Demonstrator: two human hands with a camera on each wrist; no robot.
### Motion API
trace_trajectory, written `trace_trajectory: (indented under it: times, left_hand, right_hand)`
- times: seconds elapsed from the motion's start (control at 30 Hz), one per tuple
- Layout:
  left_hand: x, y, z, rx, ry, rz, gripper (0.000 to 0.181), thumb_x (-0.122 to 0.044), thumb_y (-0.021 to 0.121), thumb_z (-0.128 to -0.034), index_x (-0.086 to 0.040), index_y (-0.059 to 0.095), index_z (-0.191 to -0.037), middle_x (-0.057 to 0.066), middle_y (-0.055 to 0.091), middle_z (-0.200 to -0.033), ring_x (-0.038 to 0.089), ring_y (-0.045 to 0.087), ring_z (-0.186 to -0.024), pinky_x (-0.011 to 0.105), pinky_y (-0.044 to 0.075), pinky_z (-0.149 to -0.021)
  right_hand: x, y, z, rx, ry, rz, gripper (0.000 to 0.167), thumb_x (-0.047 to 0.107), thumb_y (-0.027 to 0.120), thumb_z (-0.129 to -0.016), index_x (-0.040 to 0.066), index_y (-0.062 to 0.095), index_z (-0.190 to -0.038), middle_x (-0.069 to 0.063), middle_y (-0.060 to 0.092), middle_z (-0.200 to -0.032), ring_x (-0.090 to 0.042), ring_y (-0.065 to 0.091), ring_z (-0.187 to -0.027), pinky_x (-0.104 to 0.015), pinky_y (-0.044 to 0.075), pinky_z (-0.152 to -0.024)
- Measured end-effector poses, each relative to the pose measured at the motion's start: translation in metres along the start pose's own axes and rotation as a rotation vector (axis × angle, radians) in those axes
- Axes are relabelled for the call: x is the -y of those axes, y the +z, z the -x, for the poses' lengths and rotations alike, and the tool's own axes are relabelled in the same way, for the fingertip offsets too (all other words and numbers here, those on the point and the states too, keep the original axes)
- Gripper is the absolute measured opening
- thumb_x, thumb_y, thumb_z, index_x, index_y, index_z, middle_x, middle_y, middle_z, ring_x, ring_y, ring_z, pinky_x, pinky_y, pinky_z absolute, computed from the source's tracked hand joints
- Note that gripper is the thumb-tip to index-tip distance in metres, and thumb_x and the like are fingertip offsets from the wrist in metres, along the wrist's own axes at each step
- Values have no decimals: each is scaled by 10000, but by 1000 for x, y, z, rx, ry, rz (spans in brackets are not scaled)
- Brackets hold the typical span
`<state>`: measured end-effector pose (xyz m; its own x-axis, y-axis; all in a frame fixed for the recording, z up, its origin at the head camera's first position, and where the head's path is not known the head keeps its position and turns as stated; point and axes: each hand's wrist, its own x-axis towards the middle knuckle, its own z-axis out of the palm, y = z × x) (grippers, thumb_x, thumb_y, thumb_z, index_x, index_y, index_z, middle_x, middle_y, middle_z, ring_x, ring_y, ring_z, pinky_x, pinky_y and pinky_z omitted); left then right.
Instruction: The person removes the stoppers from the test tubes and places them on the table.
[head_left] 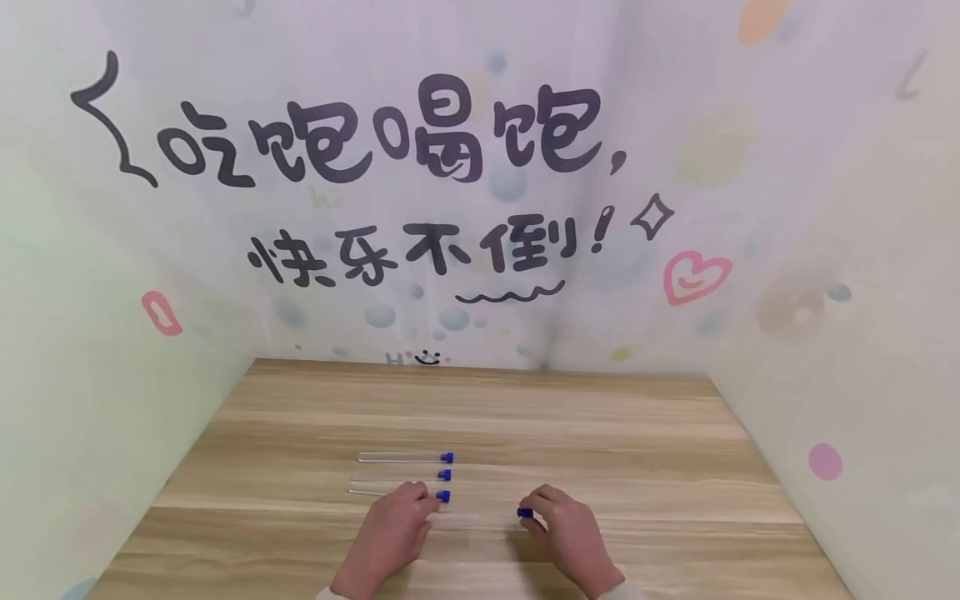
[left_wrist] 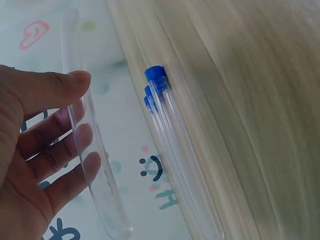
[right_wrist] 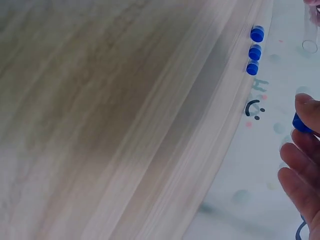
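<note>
My left hand [head_left: 393, 529] holds a clear test tube [left_wrist: 102, 165] without a cap, thumb on one side and fingers on the other. In the right wrist view the tube's round open mouth [right_wrist: 309, 46] faces my right hand. Between thumb and fingertips, my right hand [head_left: 566, 529] pinches a blue cap [head_left: 525, 512]. A gap separates the cap from the tube. Three capped test tubes lie side by side on the table beyond my left hand, their blue caps [head_left: 447, 457] pointing right. My left hand partly covers the nearest of them in the head view.
The wood-grain table [head_left: 637, 450] meets a printed backdrop [head_left: 480, 325] at its far edge. Similar pale walls [head_left: 847, 358] rise along the left and right sides of the table.
</note>
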<state>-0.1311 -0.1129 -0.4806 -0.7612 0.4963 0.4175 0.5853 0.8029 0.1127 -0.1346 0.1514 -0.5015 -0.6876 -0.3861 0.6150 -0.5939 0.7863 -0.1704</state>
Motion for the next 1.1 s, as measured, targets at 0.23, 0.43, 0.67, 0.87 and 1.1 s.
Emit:
trace_trajectory:
  times: [0.23,0.43,0.67,0.87,1.1]
  left_hand:
    - [4,4,4,-31,39,-63,182,-100,788,-652,-138,674,-788,-58,542,-745,115,541,-688,245,465,-591]
    - [6,5,7,-12,23,-47,172,-92,782,-665,-139,670,-786,-58,534,-731,120,532,-670,241,438,-557]
    - [10,7,10,17,-1,-54,149,-94,777,-674,-142,671,-767,-55,528,-716,123,531,-675,250,445,-577]
    - [11,8,12,37,-13,-57,144,-99,776,-679,-151,670,-762,-55,549,-722,125,554,-690,258,456,-590]
    - [11,7,15,99,-56,-23,127,-92,768,-705,-149,694,-791,-50,559,-736,120,551,-693,250,453,-560]
  right_hand:
    - [-8,-1,5,4,12,33,263,120,870,-580,180,686,-758,119,602,-770,-15,578,-670,-153,461,-549]
    - [-15,-5,10,4,20,53,279,112,869,-565,181,680,-758,121,600,-769,-1,563,-662,-143,450,-544]
    - [-20,-7,16,11,57,58,290,85,869,-558,178,677,-754,119,607,-771,-12,576,-662,-157,459,-539]
    - [-24,-9,19,15,84,69,295,59,863,-556,173,681,-759,114,600,-764,-21,576,-663,-171,463,-546]
    - [-26,-10,24,27,122,69,280,44,857,-575,170,674,-746,109,608,-761,-34,587,-662,-184,473,-553]
